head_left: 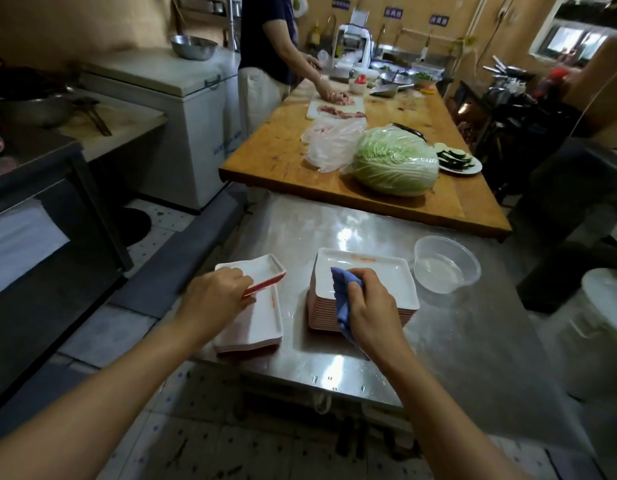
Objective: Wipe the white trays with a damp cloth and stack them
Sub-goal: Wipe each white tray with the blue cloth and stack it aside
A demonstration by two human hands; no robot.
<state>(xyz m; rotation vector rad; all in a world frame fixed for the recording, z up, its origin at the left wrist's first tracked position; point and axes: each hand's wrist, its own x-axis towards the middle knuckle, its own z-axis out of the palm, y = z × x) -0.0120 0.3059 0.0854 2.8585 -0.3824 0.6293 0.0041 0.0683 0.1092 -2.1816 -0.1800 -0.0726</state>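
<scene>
— Which tray are you on right now?

— The single tray (256, 271) in my left hand (215, 299). My grip there pinches its near edge, fingers curled round the rim, and the tray hangs tilted just above the short stack (258, 323) on the left of the steel worktop (456, 341).

— And the cloth?

— The blue cloth (343, 303) is bunched in my right hand (371, 306), fingers wrapped tight round it. That hand hovers over the near left corner of the top tray of the tall stack (365, 282); I cannot tell whether the cloth actually touches it.

— So what makes this step go well?

— As I judge it, the held tray wants to come down level, its edges lined up with the trays beneath, so the short stack stays square. A tilted landing could let it slide off toward the worktop's edge, which is close by. Then the cloth should sweep the next tray flat, corner to corner, including the red mark (364, 259) near its far rim.

— Anything nearby to mind?

— The clear plastic bowl (445, 265) sits just beside the tall stack on the right; I would keep my elbow away from it.
</scene>
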